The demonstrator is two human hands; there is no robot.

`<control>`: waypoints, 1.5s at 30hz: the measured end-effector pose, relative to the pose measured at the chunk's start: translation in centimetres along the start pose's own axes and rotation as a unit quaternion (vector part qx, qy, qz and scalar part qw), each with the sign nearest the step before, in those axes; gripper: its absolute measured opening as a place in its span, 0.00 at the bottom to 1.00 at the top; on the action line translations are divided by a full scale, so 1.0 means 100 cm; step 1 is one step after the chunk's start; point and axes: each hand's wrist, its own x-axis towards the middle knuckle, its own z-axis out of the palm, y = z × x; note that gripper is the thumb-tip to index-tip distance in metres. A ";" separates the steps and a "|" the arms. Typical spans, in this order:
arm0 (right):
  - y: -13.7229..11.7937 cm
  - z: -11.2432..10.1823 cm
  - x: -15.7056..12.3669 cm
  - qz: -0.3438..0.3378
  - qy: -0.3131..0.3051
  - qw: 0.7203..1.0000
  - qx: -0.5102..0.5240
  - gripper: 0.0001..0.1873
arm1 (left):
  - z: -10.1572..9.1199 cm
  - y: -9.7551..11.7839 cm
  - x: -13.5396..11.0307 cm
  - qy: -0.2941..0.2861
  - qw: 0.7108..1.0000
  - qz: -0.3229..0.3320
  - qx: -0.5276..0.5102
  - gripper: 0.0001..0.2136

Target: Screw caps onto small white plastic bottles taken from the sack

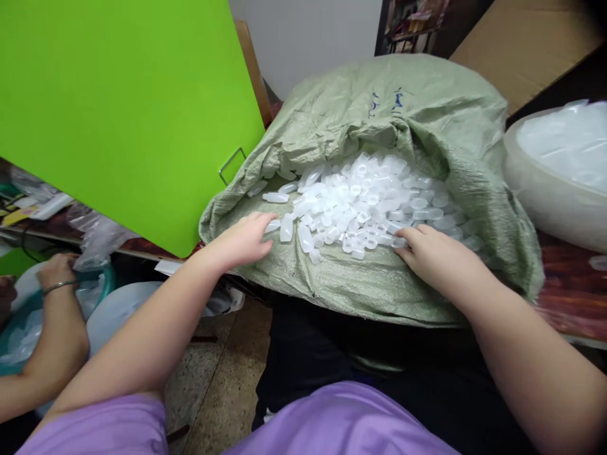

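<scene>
A heap of small translucent white plastic bottles [360,196] lies in the mouth of a pale green woven sack [417,88]. My left hand [241,243] is at the left side of the opening, thumb and fingers apart, with one loose bottle [273,225] right at its fingertips. On the right edge of the heap, my right hand [434,256] has its thumb and fingers closed on a small bottle [399,242]. Several single bottles, among them one near the sack's front lip [305,237], lie scattered between my hands.
A bright green panel [128,107] with a metal handle [232,165] stands at left. On the right is a large whitish tub [545,177] filled with translucent pieces. A co-worker's arm [59,322] reaches over a teal basin [108,281] at lower left. Cardboard [521,50] leans behind.
</scene>
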 end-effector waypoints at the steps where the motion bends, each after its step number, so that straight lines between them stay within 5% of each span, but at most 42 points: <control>1: -0.001 -0.001 -0.005 0.006 0.016 1.000 0.012 0.15 | 0.002 -0.012 0.011 0.001 0.998 -0.019 0.054 0.30; 5: -0.006 -0.002 -0.034 0.038 0.054 0.987 0.149 0.14 | 0.014 -0.031 0.042 -0.056 0.991 -0.057 0.109 0.27; 11: -0.009 0.017 -0.065 0.021 0.072 0.949 0.306 0.15 | 0.017 -0.016 0.057 -0.003 0.986 -0.154 0.069 0.18; 22: -0.009 0.020 -0.064 -0.036 0.091 0.950 0.298 0.18 | 0.024 0.016 0.065 -0.035 0.978 -0.195 -0.059 0.30; 29: -0.011 0.021 -0.065 -0.047 0.102 0.955 0.275 0.17 | 0.011 0.028 0.064 -0.081 0.980 -0.165 -0.076 0.38; 39: -0.012 0.021 -0.065 -0.058 0.114 0.958 0.257 0.17 | 0.005 0.042 0.069 -0.151 0.977 -0.144 0.045 0.24; 45: -0.013 0.020 -0.067 -0.070 0.133 0.954 0.260 0.16 | 0.016 0.025 0.062 -0.067 0.985 -0.122 0.098 0.21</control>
